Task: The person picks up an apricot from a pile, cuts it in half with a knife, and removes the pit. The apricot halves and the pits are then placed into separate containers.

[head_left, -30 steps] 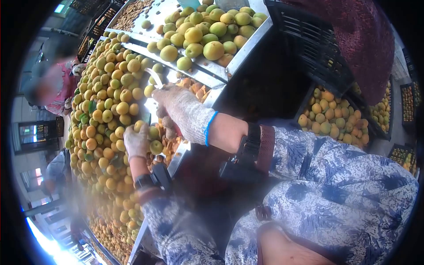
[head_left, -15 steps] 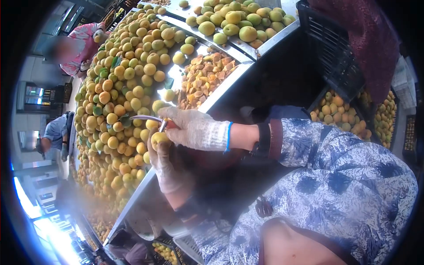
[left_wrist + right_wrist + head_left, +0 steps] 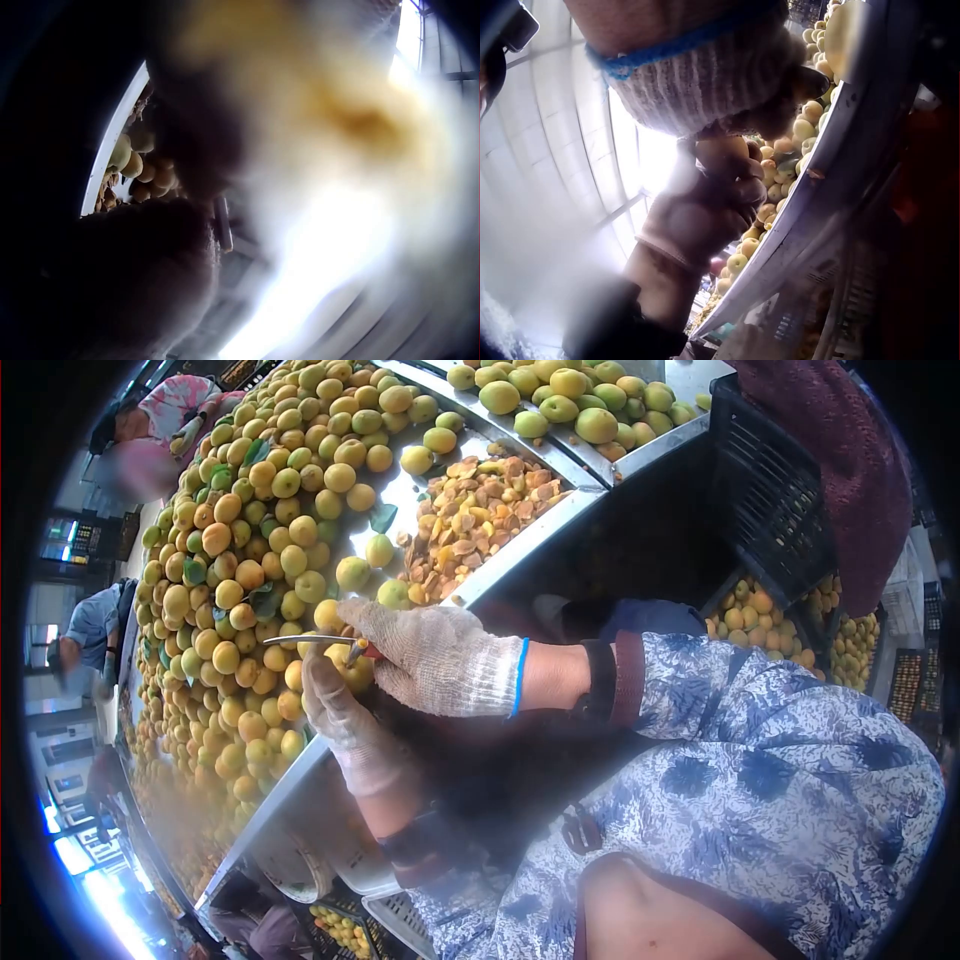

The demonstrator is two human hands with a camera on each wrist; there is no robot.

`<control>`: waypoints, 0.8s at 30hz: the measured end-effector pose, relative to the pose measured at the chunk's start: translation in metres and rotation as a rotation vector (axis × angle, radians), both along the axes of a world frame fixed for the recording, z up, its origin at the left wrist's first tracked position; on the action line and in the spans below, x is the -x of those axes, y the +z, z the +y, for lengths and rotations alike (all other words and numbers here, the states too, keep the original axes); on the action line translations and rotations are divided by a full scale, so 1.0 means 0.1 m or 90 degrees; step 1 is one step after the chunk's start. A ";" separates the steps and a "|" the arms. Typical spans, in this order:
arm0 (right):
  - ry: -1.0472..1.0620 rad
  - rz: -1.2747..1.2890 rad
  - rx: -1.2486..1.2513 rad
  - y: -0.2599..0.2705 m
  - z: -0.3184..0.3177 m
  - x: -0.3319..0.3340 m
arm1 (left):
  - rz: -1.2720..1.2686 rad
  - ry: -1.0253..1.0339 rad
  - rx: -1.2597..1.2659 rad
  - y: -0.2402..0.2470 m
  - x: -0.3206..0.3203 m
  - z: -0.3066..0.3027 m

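In the head view my gloved left hand (image 3: 350, 735) holds a yellow apricot (image 3: 356, 674) just over the metal table edge. My gloved right hand (image 3: 440, 660) grips a knife with a red handle (image 3: 373, 651), its slim curved blade (image 3: 298, 639) pointing left, right at the apricot's upper side. The two hands meet around the fruit, and the right fingers hide part of it. In the right wrist view the left hand (image 3: 705, 214) holds the apricot (image 3: 721, 155) below the right glove's striped cuff (image 3: 705, 94). The left wrist view is mostly blurred and glaring.
A large heap of apricots (image 3: 255, 575) covers the table beyond my hands. Cut apricot pieces (image 3: 480, 515) lie near its metal edge (image 3: 520, 550). Greener apricots (image 3: 590, 410) sit in a section behind. Black crates (image 3: 770, 490) stand at right; people work across at left.
My left hand has left the heap with an apricot and come to the table edge. The right hand has brought the knife down from beside the cut pieces to that apricot. The head view has shifted.
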State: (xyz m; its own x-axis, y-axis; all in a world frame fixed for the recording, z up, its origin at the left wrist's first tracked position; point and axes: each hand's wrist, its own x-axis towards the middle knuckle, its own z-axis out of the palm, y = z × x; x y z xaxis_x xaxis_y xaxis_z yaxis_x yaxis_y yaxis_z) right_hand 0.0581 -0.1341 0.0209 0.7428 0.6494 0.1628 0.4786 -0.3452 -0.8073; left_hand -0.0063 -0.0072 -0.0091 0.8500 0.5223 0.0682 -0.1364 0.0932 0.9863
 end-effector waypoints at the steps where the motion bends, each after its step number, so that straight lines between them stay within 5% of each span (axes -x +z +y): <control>1: 0.002 0.000 0.001 0.00 -0.01 0.01 | 0.000 0.002 0.001 -0.02 0.01 0.03; 10: -0.013 -0.010 0.006 0.00 -0.08 0.06 | -0.007 0.024 0.046 -0.07 -0.04 -0.07; 15: -0.043 -0.031 0.068 0.00 -0.08 0.05 | 0.058 0.089 -0.247 0.00 -0.04 -0.10; 24: -0.050 0.049 0.085 -0.10 0.01 0.17 | 0.091 0.195 -0.304 0.11 -0.01 -0.25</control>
State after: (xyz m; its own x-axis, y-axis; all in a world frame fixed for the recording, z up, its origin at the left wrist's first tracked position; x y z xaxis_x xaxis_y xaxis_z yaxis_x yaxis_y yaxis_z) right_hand 0.0406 -0.1334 0.0110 0.7993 0.6006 0.0203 0.3849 -0.4857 -0.7848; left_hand -0.0050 -0.0321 0.0015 0.6831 0.6855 0.2520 0.0502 -0.3883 0.9202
